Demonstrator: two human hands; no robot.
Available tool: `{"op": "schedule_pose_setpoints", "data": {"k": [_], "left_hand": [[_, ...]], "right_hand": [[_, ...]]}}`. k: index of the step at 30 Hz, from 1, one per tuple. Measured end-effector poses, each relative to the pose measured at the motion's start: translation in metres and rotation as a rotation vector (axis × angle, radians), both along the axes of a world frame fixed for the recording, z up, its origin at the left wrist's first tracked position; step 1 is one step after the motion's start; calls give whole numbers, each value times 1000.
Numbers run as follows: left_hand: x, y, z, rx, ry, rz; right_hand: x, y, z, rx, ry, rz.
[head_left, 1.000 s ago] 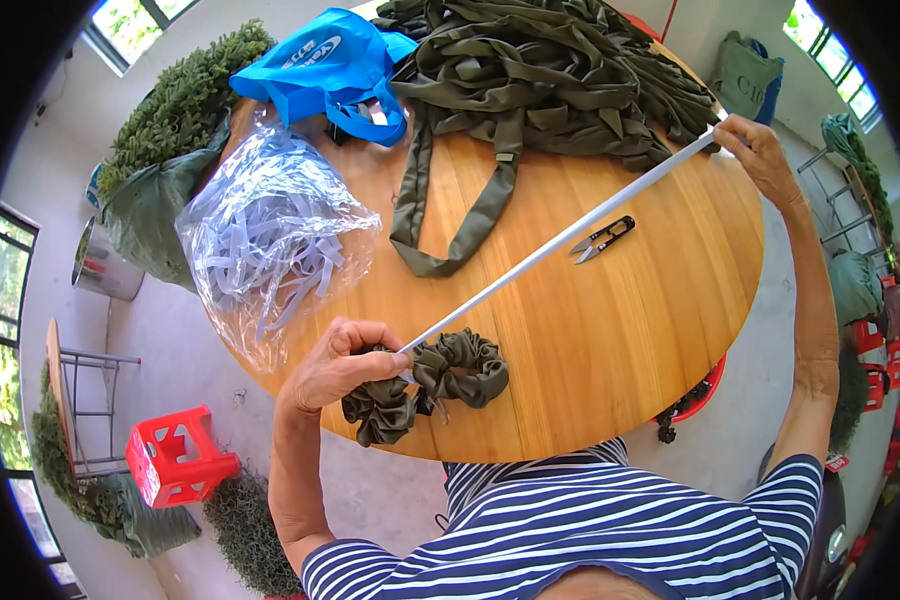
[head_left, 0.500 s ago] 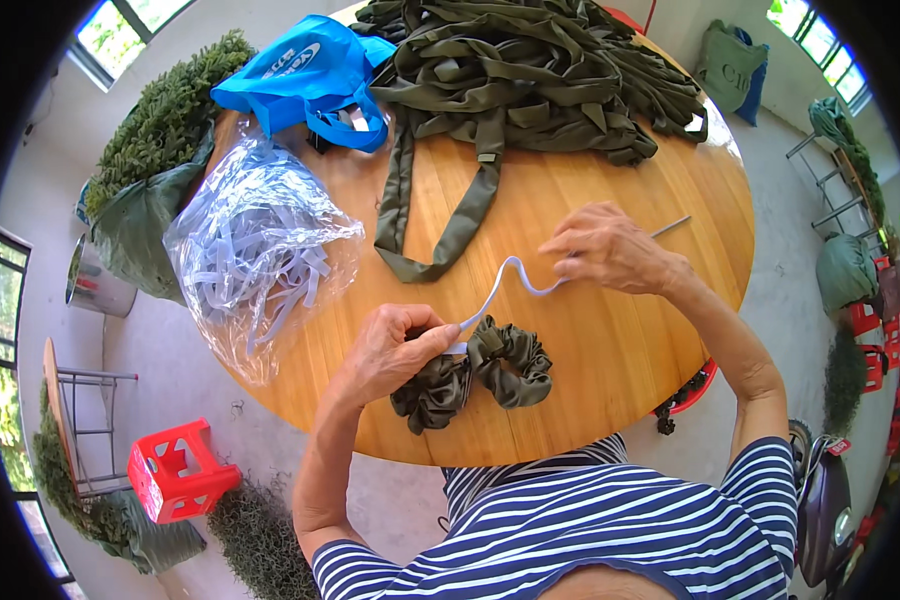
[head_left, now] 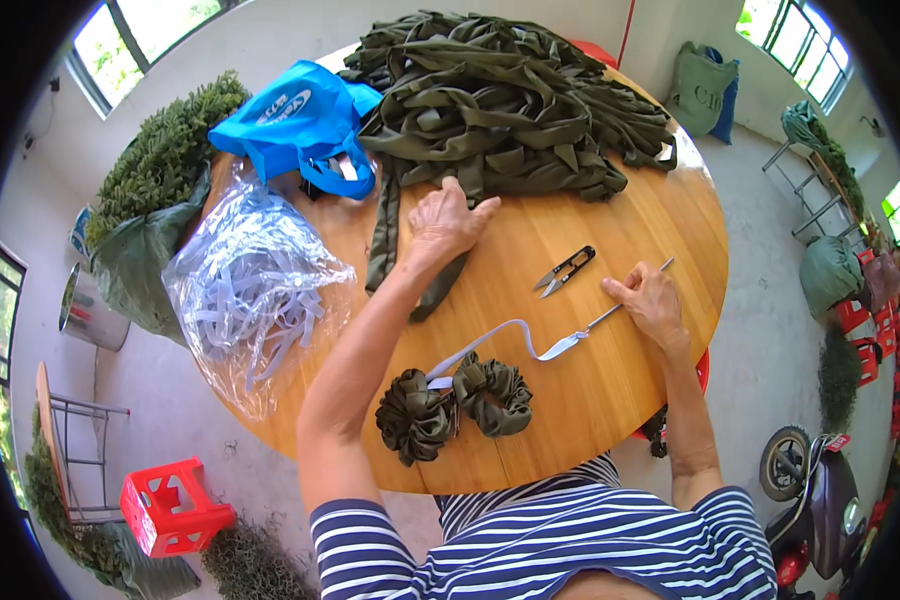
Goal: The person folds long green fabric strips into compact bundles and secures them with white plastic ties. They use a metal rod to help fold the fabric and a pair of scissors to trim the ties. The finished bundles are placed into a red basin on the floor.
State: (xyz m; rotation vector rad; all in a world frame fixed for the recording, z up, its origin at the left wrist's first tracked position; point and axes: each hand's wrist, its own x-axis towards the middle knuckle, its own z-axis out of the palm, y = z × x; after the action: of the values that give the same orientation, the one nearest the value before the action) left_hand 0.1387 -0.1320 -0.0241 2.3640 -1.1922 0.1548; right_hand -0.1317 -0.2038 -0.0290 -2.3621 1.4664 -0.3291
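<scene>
My left hand [head_left: 448, 218] reaches to the front of a heap of dark green fabric strips [head_left: 500, 110], its fingers closed on a strip [head_left: 382, 235] that hangs toward me. My right hand [head_left: 652, 303], at the right side of the table, has its fingers round a thin metal rod [head_left: 602, 319]. A white elastic band [head_left: 515, 324] is fixed to the rod's near end. From there it curves left to two dark green scrunchies, a left one [head_left: 414, 418] and a right one [head_left: 492, 397]. Thread snips [head_left: 567, 271] lie on the table between my hands.
Left on the round wooden table [head_left: 590, 420] are a clear plastic bag [head_left: 260, 290] of white elastic pieces and a blue bag [head_left: 290, 125]. A red stool [head_left: 175, 508] stands on the floor at lower left, and a motorbike [head_left: 820, 490] at lower right.
My left hand has left the scrunchies and gone up to the fabric heap. My right hand has moved lower right with the rod. The snips now show, and the scrunchies lie unheld.
</scene>
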Motion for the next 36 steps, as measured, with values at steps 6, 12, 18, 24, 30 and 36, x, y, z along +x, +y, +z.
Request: {"op": "schedule_pose_setpoints", "data": {"k": [6, 12, 18, 24, 30, 36], "left_hand": [[32, 6, 21, 151, 941, -459], [64, 65, 171, -667, 1092, -1103], [123, 121, 291, -629, 1060, -1407], [131, 154, 309, -785, 1215, -1332], [102, 175, 297, -855, 1097, -1176], [79, 177, 282, -888, 1070, -1173]], "right_hand": [[-8, 15, -1, 97, -230, 23], [-6, 28, -4, 5, -252, -13], [-8, 36, -11, -142, -278, 29], [-9, 39, -11, -105, -288, 66], [52, 33, 35, -384, -315, 283], [202, 0, 78, -850, -413, 726]]}}
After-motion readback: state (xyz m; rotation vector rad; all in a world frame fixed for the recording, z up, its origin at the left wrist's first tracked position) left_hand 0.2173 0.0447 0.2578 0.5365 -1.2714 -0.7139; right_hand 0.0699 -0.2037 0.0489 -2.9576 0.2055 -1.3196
